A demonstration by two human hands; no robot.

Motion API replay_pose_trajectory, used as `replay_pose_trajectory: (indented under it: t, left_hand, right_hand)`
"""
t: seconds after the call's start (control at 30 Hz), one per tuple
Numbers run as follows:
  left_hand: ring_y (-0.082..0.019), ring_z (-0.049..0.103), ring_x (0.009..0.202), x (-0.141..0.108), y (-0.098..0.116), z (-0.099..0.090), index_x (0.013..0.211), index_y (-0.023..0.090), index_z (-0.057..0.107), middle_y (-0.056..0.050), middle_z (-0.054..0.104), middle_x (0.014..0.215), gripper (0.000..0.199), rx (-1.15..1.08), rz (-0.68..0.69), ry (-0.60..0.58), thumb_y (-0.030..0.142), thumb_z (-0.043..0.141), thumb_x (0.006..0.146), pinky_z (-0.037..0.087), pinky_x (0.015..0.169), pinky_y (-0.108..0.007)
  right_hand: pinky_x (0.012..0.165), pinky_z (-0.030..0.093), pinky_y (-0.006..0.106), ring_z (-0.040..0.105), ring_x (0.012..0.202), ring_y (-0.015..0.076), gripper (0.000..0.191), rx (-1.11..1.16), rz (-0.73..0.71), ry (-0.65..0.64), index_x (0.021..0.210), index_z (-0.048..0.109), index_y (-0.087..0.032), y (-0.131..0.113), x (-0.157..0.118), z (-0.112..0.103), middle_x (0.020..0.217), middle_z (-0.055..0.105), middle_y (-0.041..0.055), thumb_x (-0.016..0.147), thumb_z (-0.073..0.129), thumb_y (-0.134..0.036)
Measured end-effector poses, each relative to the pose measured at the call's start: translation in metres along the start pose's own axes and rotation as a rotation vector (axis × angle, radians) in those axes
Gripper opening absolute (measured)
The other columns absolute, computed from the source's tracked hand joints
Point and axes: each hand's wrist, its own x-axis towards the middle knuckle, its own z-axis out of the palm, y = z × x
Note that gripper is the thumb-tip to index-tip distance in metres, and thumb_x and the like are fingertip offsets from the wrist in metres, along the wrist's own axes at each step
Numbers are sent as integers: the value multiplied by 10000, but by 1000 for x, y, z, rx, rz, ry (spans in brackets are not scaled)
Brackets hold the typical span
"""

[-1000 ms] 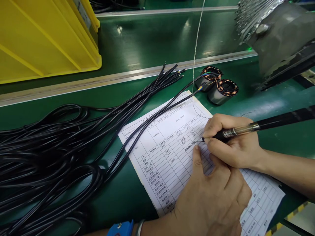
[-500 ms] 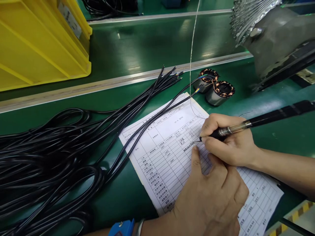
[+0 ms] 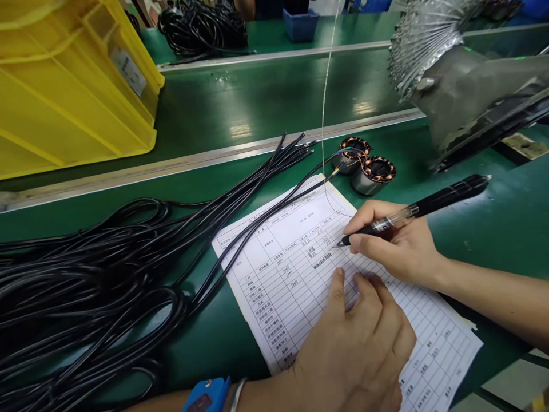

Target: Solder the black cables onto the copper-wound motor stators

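Observation:
My right hand [image 3: 392, 243] is closed round a black pen [image 3: 412, 212], its tip at the handwritten rows of a printed form [image 3: 274, 292]. Below it, my left hand [image 3: 360, 337] lies palm down on the paper with the fingers stretched out, and a blue wrist strap [image 3: 208, 395] is on that wrist. Two motor stators [image 3: 373, 174] with copper windings stand just past the form's top edge. From them, black cables run across the sheet's upper left part. A thin silvery wire [image 3: 325, 103] hangs down to the paper near my right hand.
A large pile of black cables [image 3: 86, 269] covers the left of the green bench. Behind it stands a yellow crate [image 3: 72, 97]. A grey fume duct [image 3: 463, 97] juts in from the right. Across the back are more coiled cables [image 3: 201, 28] and a blue bin [image 3: 300, 26].
My right hand and the pen have shifted slightly left, and the pen now tilts more steeply. My left hand has slid a little down and left. The view has tipped upward.

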Motion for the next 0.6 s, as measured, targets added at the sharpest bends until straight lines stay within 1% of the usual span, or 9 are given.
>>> replay_pose_trajectory:
  t: [0.1,0.33,0.4,0.6]
  left_hand:
    - [-314,549,1198,1,0,-1,1234,83,594,-124,628,1290,423,-2,3,-22,253,303,980,402,1028,-521]
    - [-394,514,1242,1,2,-11,1335,21,530,-196,557,1365,507,-51,-5,-127,286,298,970,385,1037,-568]
    - [-397,509,1253,1,2,-13,1347,15,519,-202,549,1375,514,-50,2,-142,283,282,978,390,1038,-569]
    - [-390,524,1245,1,1,-13,1346,20,525,-198,557,1374,515,-62,5,-132,281,271,982,410,1033,-566]
  right_hand:
    - [444,413,225,526,509,108,63,-80,-52,-8,684,626,-191,-1,-1,-1,610,625,-10,672,604,-133]
    - [413,306,248,435,465,100,110,-121,-100,-40,606,545,-210,4,-1,-2,554,551,-27,631,570,-106]
    - [414,305,257,439,468,105,119,-119,-107,-47,602,545,-215,6,-1,-2,561,560,-23,621,574,-100]
    - [427,342,281,487,495,130,140,-144,-108,-58,602,569,-231,6,0,-2,575,589,-15,600,582,-92]
